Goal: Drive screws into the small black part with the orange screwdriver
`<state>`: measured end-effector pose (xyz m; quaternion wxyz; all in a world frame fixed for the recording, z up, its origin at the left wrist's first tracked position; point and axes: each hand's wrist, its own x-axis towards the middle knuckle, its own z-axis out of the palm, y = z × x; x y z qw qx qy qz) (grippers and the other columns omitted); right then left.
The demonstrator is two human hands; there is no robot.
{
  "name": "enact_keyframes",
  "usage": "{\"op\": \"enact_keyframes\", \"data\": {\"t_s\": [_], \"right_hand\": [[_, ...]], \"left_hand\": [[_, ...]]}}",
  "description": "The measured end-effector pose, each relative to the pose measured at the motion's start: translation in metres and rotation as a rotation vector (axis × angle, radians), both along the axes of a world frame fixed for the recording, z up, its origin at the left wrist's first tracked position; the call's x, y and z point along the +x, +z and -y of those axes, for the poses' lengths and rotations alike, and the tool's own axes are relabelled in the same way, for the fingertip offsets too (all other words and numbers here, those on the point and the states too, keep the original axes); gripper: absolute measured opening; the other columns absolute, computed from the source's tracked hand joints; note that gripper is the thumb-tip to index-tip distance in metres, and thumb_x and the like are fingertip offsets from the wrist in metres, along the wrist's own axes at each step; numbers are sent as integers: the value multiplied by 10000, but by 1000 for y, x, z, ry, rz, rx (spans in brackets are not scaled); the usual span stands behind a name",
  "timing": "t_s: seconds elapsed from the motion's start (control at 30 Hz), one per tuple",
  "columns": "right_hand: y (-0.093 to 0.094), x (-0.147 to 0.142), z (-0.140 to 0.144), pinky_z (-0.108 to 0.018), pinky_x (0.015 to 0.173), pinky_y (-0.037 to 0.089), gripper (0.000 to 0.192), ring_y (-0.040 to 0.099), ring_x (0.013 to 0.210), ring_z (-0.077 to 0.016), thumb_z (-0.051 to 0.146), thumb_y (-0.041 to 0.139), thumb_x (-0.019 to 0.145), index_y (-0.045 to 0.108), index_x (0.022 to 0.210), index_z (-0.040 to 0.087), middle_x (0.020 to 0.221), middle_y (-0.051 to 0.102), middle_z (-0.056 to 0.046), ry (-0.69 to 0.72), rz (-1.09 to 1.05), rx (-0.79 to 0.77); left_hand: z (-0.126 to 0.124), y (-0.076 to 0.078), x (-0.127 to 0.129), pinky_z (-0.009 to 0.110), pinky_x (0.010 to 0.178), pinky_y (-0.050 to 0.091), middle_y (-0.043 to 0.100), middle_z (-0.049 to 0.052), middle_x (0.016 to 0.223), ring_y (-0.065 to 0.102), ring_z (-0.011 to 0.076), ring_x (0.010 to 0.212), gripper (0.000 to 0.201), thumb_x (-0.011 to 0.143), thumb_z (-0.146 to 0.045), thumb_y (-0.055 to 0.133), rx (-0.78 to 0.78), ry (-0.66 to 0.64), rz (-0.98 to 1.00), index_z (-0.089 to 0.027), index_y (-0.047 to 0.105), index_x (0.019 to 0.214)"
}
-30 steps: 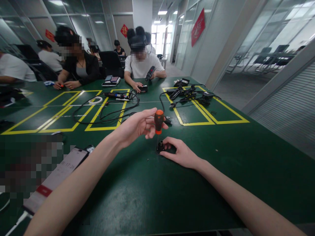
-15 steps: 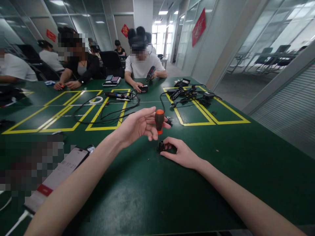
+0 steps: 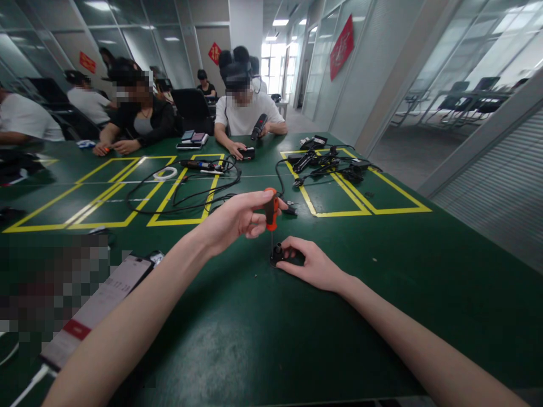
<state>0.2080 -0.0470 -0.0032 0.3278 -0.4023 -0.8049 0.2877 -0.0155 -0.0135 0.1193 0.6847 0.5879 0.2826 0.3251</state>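
Note:
An orange and dark-grey screwdriver (image 3: 271, 210) stands nearly upright, its shaft pointing down. My left hand (image 3: 240, 217) is closed around its handle, thumb near the top end. The screwdriver's tip meets the left side of a small round black part (image 3: 277, 255) that has a short post sticking up. My right hand (image 3: 309, 261) pinches this black part from the right, thumb in front and fingers behind, and keeps it on the green table (image 3: 271, 339). What the tip touches on the part is too small to make out.
Behind the hands lie black cables (image 3: 186, 198), a white ring (image 3: 165, 173) and a heap of black cords (image 3: 326, 161) among yellow tape lines (image 3: 343, 215). A phone (image 3: 102, 305) rests left of my forearm. Across the table sits a person in white (image 3: 250, 113).
The fingers of my left hand have closed from a looser hold onto the screwdriver handle, which has turned and now leans slightly differently. My right hand and the black part have stayed put.

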Motion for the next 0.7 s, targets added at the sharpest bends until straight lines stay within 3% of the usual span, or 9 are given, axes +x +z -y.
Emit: {"op": "enact_keyframes", "data": {"t_s": [0.17, 0.3, 0.5, 0.7], "right_hand": [[0, 0, 0, -329, 763, 558, 165, 653, 805, -182, 313, 759, 915, 654, 982, 205, 937, 724, -40, 6, -21, -23], [0, 0, 0, -324, 763, 558, 157, 655, 803, -180, 312, 758, 916, 653, 970, 208, 930, 720, -32, -2, -15, -21], [0, 0, 0, -322, 757, 558, 159, 656, 808, -185, 314, 765, 914, 659, 971, 211, 933, 723, -32, -1, -17, -16], [1, 0, 0, -318, 764, 557, 150, 659, 815, -182, 297, 763, 915, 652, 966, 210, 935, 720, -30, 6, -26, -18]], "left_hand": [[-3, 0, 0, 258, 509, 381, 783, 148, 989, 573, 109, 526, 542, 870, -634, 664, -38, -75, 11, -101, 718, 950], [-3, -1, 1, 246, 491, 337, 762, 107, 892, 514, 81, 496, 488, 856, -573, 716, -53, -49, 20, -99, 727, 973], [1, 2, 2, 248, 481, 238, 711, 89, 962, 447, 69, 555, 552, 833, -551, 744, -33, -17, 14, -106, 755, 1160], [4, 4, 1, 245, 490, 185, 701, 65, 851, 437, 76, 552, 526, 789, -566, 783, -21, -15, -17, -112, 743, 1053]]}}
